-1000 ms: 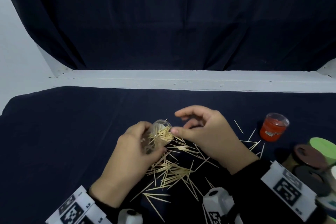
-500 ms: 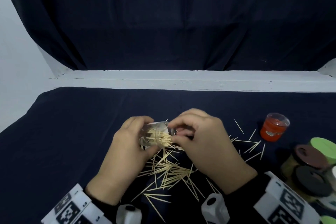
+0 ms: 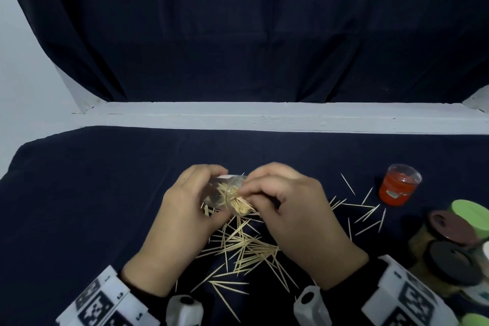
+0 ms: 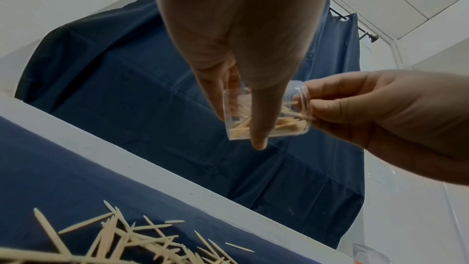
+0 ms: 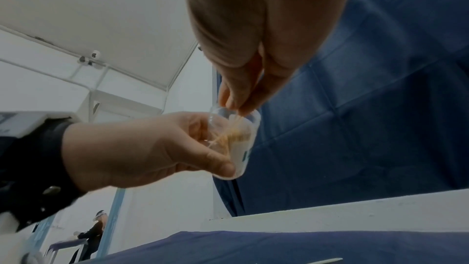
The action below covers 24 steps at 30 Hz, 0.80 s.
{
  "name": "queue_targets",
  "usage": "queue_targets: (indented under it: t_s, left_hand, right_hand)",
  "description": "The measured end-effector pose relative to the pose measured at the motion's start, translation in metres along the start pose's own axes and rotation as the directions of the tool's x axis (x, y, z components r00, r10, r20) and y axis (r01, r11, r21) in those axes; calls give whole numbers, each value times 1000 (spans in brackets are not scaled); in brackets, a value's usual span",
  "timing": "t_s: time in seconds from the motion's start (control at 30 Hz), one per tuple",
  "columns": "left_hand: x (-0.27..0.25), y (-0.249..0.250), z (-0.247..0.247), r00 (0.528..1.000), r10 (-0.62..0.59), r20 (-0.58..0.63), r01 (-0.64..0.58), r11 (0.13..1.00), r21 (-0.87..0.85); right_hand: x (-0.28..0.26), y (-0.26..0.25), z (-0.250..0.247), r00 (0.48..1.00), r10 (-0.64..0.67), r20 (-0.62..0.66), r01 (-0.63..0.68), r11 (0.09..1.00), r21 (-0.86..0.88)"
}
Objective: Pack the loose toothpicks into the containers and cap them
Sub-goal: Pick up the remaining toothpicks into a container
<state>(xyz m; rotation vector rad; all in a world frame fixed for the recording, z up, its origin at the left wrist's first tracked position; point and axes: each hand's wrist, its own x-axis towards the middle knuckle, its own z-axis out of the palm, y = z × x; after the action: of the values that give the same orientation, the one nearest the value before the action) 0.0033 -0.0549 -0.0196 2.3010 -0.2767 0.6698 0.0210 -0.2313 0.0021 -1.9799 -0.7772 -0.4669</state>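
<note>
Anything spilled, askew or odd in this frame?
Only the expected mess: loose toothpicks lie scattered over the dark cloth. The left hand holds the clear container tipped sideways while the right hand feeds toothpicks in.

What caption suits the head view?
Left hand holds a clear jar while right hand feeds in toothpicks.

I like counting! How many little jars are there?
5 clearly: a clear jar in the left hand, a red jar on the cloth, and green-lidded, brown-lidded and black-lidded jars at the right edge. More may be cut off there.
</note>
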Motion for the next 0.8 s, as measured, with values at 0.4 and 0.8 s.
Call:
queue_targets:
  t_s: [0.4, 0.8]
  left_hand:
    - [1, 1, 0, 996, 31, -87, -30, 1000, 3]
    - [0, 1, 5, 995, 29, -100, -31, 999, -16]
  right_hand:
    - [-4, -16, 11, 967, 180, 178, -132, 959, -252]
    - [-1, -12, 8, 966, 255, 37, -256, 966, 27]
